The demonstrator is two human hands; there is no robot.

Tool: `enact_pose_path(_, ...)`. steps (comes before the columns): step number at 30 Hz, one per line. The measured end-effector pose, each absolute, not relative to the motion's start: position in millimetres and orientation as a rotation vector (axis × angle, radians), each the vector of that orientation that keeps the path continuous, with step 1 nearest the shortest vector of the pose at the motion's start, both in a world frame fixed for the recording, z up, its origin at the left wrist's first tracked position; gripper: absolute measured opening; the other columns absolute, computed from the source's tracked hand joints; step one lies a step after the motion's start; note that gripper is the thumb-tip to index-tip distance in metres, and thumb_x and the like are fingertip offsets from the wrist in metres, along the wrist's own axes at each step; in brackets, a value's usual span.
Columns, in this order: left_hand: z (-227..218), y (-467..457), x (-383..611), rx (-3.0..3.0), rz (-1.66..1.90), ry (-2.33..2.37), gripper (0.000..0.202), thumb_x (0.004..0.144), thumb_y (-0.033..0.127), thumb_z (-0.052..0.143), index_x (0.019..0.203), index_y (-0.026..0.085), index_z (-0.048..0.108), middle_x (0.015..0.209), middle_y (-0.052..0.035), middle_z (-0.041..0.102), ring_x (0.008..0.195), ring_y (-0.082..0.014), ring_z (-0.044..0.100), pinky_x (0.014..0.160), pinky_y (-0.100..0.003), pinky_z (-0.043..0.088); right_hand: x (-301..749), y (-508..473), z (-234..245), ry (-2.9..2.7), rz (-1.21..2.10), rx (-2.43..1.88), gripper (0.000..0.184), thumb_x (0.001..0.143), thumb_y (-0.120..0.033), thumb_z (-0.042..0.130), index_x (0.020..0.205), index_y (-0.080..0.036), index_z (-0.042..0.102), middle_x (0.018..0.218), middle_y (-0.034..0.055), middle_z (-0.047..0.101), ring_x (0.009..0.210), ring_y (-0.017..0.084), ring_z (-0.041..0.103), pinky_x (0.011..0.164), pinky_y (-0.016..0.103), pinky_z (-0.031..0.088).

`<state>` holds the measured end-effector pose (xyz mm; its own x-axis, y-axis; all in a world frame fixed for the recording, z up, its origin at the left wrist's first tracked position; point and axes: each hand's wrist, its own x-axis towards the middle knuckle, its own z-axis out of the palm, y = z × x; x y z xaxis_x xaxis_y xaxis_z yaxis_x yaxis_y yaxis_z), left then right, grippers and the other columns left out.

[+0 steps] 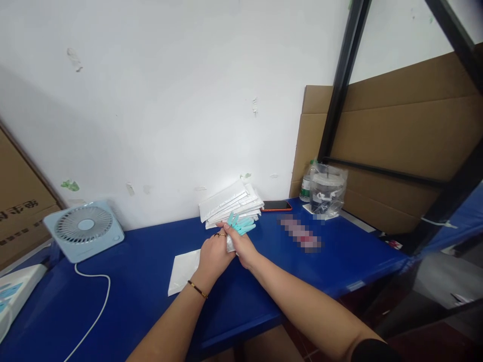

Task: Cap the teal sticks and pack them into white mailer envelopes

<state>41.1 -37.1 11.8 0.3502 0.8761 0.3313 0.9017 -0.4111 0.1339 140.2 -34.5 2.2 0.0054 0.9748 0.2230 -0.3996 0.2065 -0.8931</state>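
Note:
My left hand (217,255) and my right hand (241,246) are pressed together over the middle of the table. Between them is a bundle of light-teal slender pieces (241,224), whose rounded tips fan out beyond my fingers. A whitish lower part of the bundle shows between the hands; the rest is hidden, so its exact kind is unclear. Both hands have their fingers closed around it. A flat white packet (183,271) lies on the table, partly behind my left hand. Just past my hands, against the wall, rests a stack of white packets (226,201).
The blue table (151,306) holds a light-blue fan (86,224) with a cable at left and a white tray-like object (22,289). Behind at right are a phone (277,205), a bottle (305,188) and a plastic-wrapped container (327,188). A black metal frame (341,95) and cardboard (407,130) border the right.

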Motion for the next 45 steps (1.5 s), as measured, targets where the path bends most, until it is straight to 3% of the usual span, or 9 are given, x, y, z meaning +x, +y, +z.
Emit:
enact_pose_path(6, 16.4, -38.0, 38.8, -2.509, -0.434, -1.694, 0.029, 0.083, 0.029, 0.046, 0.106, 0.013, 0.052, 0.094, -0.0133, 0.065, 0.093, -0.0255, 0.062, 0.077, -0.033, 0.042, 141.8, -36.2, 3.3, -1.05, 1.329, -0.668, 0.035, 0.072, -0.043, 0.066, 0.1, -0.021, 0.069, 0.109, 0.0052, 0.065, 0.108, 0.023, 0.055, 0.099, 0.037, 0.036)
enact_pose_path(11, 21.3, -38.0, 35.3, -2.521, -0.388, -1.705, 0.025, 0.083, 0.029, 0.047, 0.104, 0.015, 0.048, 0.089, -0.0109, 0.065, 0.089, -0.0258, 0.062, 0.074, -0.033, 0.042, 161.0, -32.9, 5.7, -0.835, 1.205, -0.586, 0.054, 0.065, -0.033, 0.073, 0.117, -0.026, 0.059, 0.107, 0.003, 0.065, 0.101, 0.021, 0.058, 0.093, 0.036, 0.041)
enact_pose_path(16, 16.6, -38.0, 35.9, -2.61, -0.294, -1.641, 0.023, 0.078, 0.028, 0.052, 0.098, 0.018, 0.048, 0.094, -0.0098, 0.064, 0.092, -0.0261, 0.06, 0.078, -0.034, 0.04, 190.2, -20.4, 2.2, -0.886, 0.879, -0.811, 0.034, 0.077, -0.045, 0.058, 0.102, -0.024, 0.068, 0.108, 0.0039, 0.065, 0.109, 0.021, 0.053, 0.095, 0.033, 0.037)
enact_pose_path(22, 0.7, -34.5, 32.9, -2.787, -0.352, -1.507, 0.068, 0.064, 0.048, 0.065, 0.124, 0.023, 0.043, 0.115, -0.011, 0.058, 0.11, -0.0306, 0.052, 0.092, -0.043, 0.035, 186.1, -7.7, -25.2, -0.931, 1.173, -1.115, 0.037, 0.072, -0.052, 0.06, 0.075, -0.017, 0.073, 0.088, 0.0084, 0.071, 0.092, 0.024, 0.06, 0.087, 0.037, 0.039)
enact_pose_path(25, 0.2, -27.5, 14.3, -2.932, -0.338, -1.509, 0.103, 0.053, 0.065, 0.067, 0.139, 0.024, 0.028, 0.14, -0.0141, 0.039, 0.13, -0.0353, 0.032, 0.103, -0.051, 0.025, 187.2, -7.0, -28.8, -0.962, 1.171, -1.121, 0.036, 0.073, -0.051, 0.059, 0.077, -0.018, 0.074, 0.091, 0.0074, 0.071, 0.095, 0.024, 0.059, 0.092, 0.037, 0.037)
enact_pose_path(27, 2.5, -22.5, -7.9, -2.98, -0.412, -1.605, 0.096, 0.062, 0.068, 0.058, 0.141, 0.024, 0.025, 0.147, -0.0128, 0.028, 0.135, -0.0335, 0.023, 0.106, -0.052, 0.02, 194.0, -7.3, -26.9, -0.94, 1.095, -1.073, 0.034, 0.075, -0.049, 0.058, 0.079, -0.018, 0.074, 0.095, 0.0061, 0.071, 0.102, 0.023, 0.057, 0.098, 0.035, 0.033)
enact_pose_path(31, -0.3, -20.8, -62.9, -2.586, -0.937, -2.066, 0.072, 0.082, 0.061, 0.033, 0.133, 0.011, 0.04, 0.141, -0.0162, 0.038, 0.135, -0.0275, 0.025, 0.11, -0.044, 0.021, 208.7, -11.0, -25.4, -0.792, 1.095, -0.952, 0.034, 0.078, -0.048, 0.055, 0.082, -0.02, 0.073, 0.099, 0.0054, 0.07, 0.109, 0.021, 0.055, 0.102, 0.034, 0.03)
enact_pose_path(37, -21.1, -37.8, -94.3, -2.204, -1.4, -2.663, 0.077, 0.083, 0.066, 0.024, 0.14, 0.013, 0.028, 0.146, -0.0133, 0.03, 0.135, -0.0256, 0.025, 0.111, -0.042, 0.022, 183.6, -25.6, -33.5, -0.692, 1.304, -0.936, 0.042, 0.08, -0.053, 0.05, 0.087, -0.018, 0.072, 0.102, 0.0086, 0.069, 0.109, 0.022, 0.055, 0.1, 0.035, 0.032)
enact_pose_path(45, -23.9, -36.6, -85.2, -2.249, -1.399, -2.534, 0.072, 0.085, 0.061, 0.03, 0.139, 0.012, 0.03, 0.146, -0.0144, 0.03, 0.136, -0.0254, 0.024, 0.111, -0.041, 0.021, 176.6, -41.7, -18.2, -0.978, 1.067, -0.998, 0.026, 0.075, -0.04, 0.058, 0.088, -0.022, 0.072, 0.098, 0.0033, 0.069, 0.101, 0.02, 0.056, 0.092, 0.032, 0.037)
